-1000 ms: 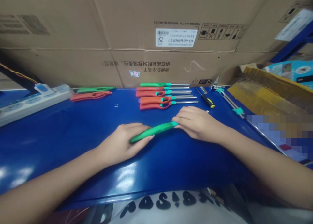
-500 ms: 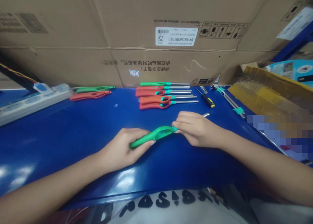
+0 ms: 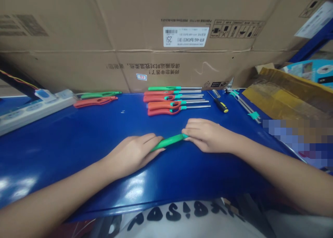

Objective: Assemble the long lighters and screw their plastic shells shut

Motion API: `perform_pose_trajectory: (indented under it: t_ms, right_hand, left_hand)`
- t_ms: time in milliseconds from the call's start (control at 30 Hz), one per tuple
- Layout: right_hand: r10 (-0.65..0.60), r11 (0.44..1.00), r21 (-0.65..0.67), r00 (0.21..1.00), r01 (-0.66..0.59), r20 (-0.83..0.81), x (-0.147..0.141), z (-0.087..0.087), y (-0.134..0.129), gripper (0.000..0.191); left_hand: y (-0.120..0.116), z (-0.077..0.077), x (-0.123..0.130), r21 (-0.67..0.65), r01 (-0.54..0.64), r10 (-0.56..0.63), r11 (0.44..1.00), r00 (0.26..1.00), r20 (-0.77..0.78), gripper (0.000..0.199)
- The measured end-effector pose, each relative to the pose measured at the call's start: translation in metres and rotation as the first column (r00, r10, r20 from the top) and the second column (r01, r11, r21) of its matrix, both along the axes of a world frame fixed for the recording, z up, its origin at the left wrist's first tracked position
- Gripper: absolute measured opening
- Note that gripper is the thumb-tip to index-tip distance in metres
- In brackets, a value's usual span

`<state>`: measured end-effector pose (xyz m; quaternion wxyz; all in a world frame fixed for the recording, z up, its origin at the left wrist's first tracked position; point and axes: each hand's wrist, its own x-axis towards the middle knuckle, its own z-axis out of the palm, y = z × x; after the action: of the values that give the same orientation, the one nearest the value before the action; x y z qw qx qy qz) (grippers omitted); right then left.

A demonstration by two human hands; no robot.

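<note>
A green lighter [image 3: 170, 141] is held between both hands above the blue table, seen edge-on so its finger loop does not show. My left hand [image 3: 139, 151] is closed around the handle end. My right hand [image 3: 205, 134] grips the teal collar end, and its fingers cover the metal tube. Behind them lie several finished-looking lighters with metal tubes, one green [image 3: 161, 88] at the back and red or orange ones [image 3: 162, 111] in front of it.
A green handle [image 3: 100, 94] and a red handle [image 3: 95, 102] lie beside a white power strip [image 3: 39, 108]. At the right are a screwdriver [image 3: 220, 105], metal tubes with teal parts [image 3: 246, 108] and a yellow-taped package [image 3: 288, 95]. Cardboard [image 3: 85, 69] stands behind the table [image 3: 78, 144].
The green lighter has turned about its length, hiding its loop. My left hand has shifted its grip slightly right, covering the handle's end. My right hand now hides the tube's tip.
</note>
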<state>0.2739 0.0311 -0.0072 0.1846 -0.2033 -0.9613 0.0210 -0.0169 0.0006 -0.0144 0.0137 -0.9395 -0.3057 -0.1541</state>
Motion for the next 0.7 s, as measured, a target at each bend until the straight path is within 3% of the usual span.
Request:
perform_pose_trajectory:
  t_ms: [100, 267, 400, 467, 500, 533, 600, 633, 667, 700]
  right_hand:
    - [-0.026, 0.998, -0.057, 0.999, 0.028, 0.039, -0.001, 0.003, -0.002, 0.026]
    - [-0.143, 0.975, -0.151, 0.979, 0.164, 0.144, 0.001, 0.018, -0.003, 0.018]
    - [-0.184, 0.945, -0.240, 0.968, 0.221, 0.168, 0.015, 0.030, 0.007, 0.026]
    - [-0.339, 0.912, -0.190, 0.928, 0.364, 0.153, 0.028, 0.033, 0.018, 0.031]
    - [-0.483, 0.860, -0.110, 0.865, 0.498, 0.135, 0.036, 0.032, 0.024, 0.033]
    - [-0.634, 0.769, -0.019, 0.766, 0.639, 0.109, 0.044, 0.031, 0.032, 0.033]
    - [-0.855, 0.518, 0.104, 0.513, 0.849, 0.076, 0.063, 0.024, 0.046, 0.033]
    - [-0.907, 0.419, 0.108, 0.410, 0.902, 0.095, 0.072, 0.021, 0.052, 0.038]
    - [-0.929, 0.355, 0.075, 0.342, 0.932, 0.141, 0.080, 0.018, 0.057, 0.044]
    - [-0.928, 0.336, 0.019, 0.327, 0.942, 0.178, 0.086, 0.017, 0.061, 0.044]
  left_hand:
    - [0.001, 0.002, 0.000, 0.033, -0.016, 0.017, 0.999, 0.999, -0.046, 0.032]
    - [0.005, 0.008, 0.002, -0.091, -0.082, 0.072, 0.992, 0.992, -0.103, 0.042]
    - [0.009, 0.008, 0.000, -0.153, -0.106, 0.095, 0.983, 0.993, -0.077, 0.045]
    - [0.009, 0.008, -0.001, -0.179, -0.113, 0.108, 0.977, 0.993, -0.040, 0.046]
    - [0.009, 0.008, -0.003, -0.194, -0.116, 0.115, 0.974, 0.993, -0.020, 0.047]
    - [0.008, 0.009, -0.004, -0.213, -0.121, 0.123, 0.970, 0.992, -0.004, 0.047]
    - [0.007, 0.012, -0.006, -0.252, -0.134, 0.142, 0.958, 0.990, 0.013, 0.046]
    - [0.006, 0.014, -0.008, -0.268, -0.144, 0.153, 0.952, 0.988, 0.011, 0.045]
    - [0.005, 0.016, -0.010, -0.281, -0.158, 0.165, 0.947, 0.986, 0.003, 0.045]
    - [0.005, 0.019, -0.011, -0.286, -0.172, 0.178, 0.943, 0.984, -0.005, 0.045]
